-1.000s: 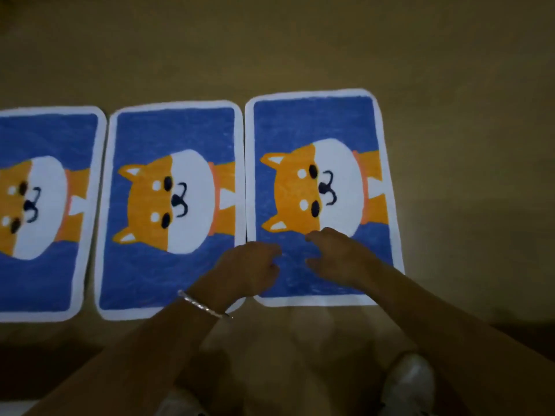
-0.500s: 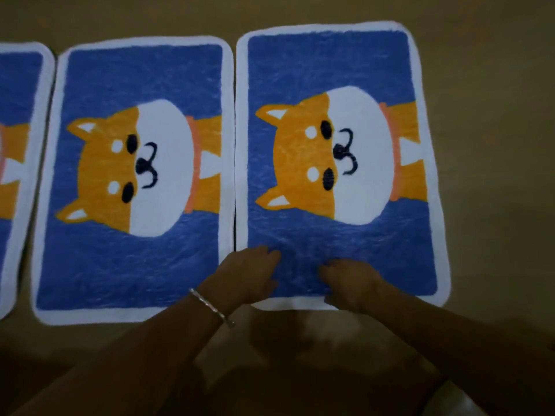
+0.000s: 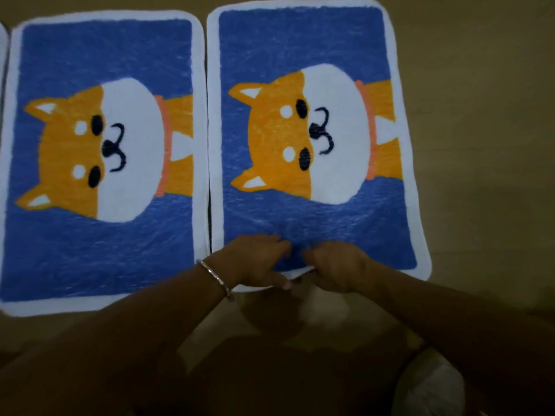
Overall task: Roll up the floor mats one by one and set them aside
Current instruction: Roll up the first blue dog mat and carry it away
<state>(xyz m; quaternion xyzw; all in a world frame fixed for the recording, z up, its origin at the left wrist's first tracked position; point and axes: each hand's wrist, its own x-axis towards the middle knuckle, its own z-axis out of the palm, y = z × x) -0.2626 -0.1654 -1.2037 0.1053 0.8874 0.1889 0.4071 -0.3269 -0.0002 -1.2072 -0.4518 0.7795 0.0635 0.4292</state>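
The fingertips of the right hand are hidden, curled under at the near short edge of the right mat. The left hand pinches the same white edge just beside it, thumb below. Between them the edge is lifted a little. The rest of the mat lies flat on the floor, long axis running away from the person, dog ears pointing left. A second mat lies just beside it, and a third mat is cut off at the left.

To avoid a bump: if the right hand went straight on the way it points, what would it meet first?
Most likely the left hand, close beside it on the near edge of the mat both hold; depth is unclear.
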